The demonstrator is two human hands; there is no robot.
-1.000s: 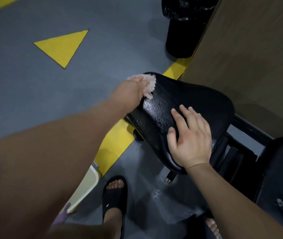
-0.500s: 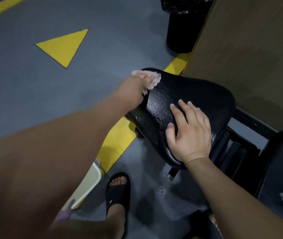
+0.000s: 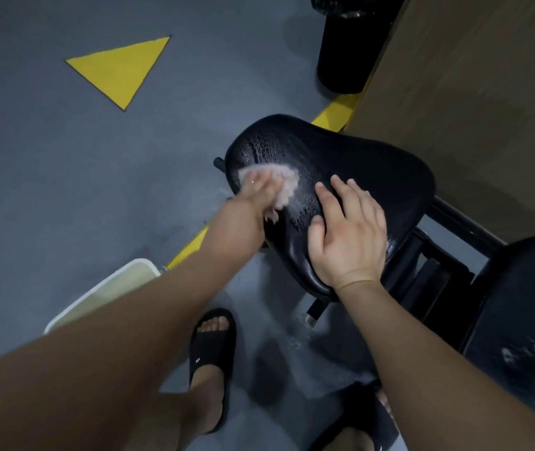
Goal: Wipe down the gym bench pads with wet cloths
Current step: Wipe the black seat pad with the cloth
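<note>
The left grip (image 3: 256, 193) presses the cloth (image 3: 287, 182) onto the pad (image 3: 373, 170); curled or flat, cannot tell. The right grip (image 3: 347, 236) lies spread, just beside.
</note>
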